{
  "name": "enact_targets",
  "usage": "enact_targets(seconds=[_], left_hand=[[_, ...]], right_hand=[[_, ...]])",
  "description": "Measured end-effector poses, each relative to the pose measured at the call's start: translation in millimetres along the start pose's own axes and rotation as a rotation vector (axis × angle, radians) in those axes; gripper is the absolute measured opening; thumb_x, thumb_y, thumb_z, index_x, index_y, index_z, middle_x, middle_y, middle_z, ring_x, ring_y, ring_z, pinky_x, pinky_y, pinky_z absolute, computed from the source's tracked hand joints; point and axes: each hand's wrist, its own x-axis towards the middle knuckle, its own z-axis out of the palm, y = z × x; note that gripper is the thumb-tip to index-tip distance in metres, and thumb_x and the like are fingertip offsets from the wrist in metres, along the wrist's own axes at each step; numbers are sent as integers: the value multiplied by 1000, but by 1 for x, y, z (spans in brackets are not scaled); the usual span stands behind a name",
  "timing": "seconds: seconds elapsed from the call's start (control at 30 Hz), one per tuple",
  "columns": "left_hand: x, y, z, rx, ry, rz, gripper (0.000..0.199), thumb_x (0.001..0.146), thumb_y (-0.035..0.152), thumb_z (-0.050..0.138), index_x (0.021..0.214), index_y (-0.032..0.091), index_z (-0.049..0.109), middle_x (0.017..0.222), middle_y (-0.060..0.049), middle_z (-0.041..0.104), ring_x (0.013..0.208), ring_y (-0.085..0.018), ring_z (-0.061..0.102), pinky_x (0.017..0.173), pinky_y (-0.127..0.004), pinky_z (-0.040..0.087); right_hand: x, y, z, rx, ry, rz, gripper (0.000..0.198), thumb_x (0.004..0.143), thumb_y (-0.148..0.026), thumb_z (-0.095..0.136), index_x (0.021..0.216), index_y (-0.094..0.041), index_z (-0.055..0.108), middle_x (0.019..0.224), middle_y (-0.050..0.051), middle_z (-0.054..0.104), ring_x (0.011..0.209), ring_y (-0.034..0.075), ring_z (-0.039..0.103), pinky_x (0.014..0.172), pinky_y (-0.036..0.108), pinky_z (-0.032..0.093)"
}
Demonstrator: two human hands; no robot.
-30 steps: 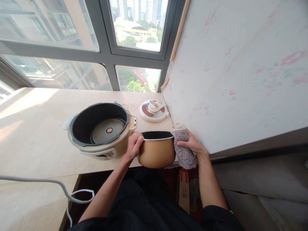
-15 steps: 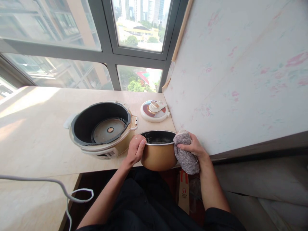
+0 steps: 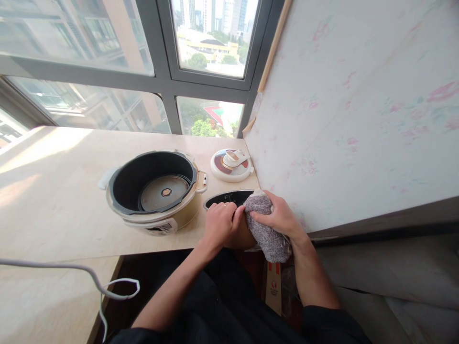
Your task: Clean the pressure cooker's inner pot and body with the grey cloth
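The left hand (image 3: pixel 223 224) is gripping the pot (image 3: pixel 226 197) at the counter's (image 3: pixel 64 210) edge, the right hand (image 3: pixel 278 217) clutching a cloth (image 3: pixel 268 235) against it. One slipping finger — and the pot is risking a fall.

I see through one camera up on the person's head. It looks forward and down (the table (image 3: pixel 64 205) lies under it), quite near the left hand (image 3: pixel 223 223) and right hand (image 3: pixel 278 217), with the window (image 3: pixel 165 81) farther off at the top.
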Motion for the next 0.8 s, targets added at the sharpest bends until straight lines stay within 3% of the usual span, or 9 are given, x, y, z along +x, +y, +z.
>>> enact_targets(seconds=[0.17,0.4,0.53,0.8], left_hand=[[11,-4,4,-88,-8,-232,50,96,51,51,58,18,57,55,-2,57,57,-15,47,60,-31,21],[16,-20,11,-312,205,-387,62,91,52,51,43,15,35,46,2,26,48,-9,23,55,-28,18],[17,-23,11,-402,253,-419,58,89,47,51,46,16,28,50,1,21,48,-8,25,53,-27,19],[14,-36,24,-668,261,-537,51,84,42,50,51,18,19,52,1,19,51,-9,21,52,-28,17]], right_hand=[[-5,-7,5,-59,111,-41,40,76,-39,73,111,-21,64,98,3,70,88,21,64,80,31,50],[-6,22,19,272,213,-59,54,77,-43,77,124,-22,61,122,8,67,111,25,63,100,36,49],[-1,42,16,397,187,35,57,75,-46,78,123,-20,62,114,7,70,103,24,66,93,36,53],[16,84,-1,462,198,227,52,63,-53,79,98,-16,65,89,6,71,79,23,66,72,34,55]])
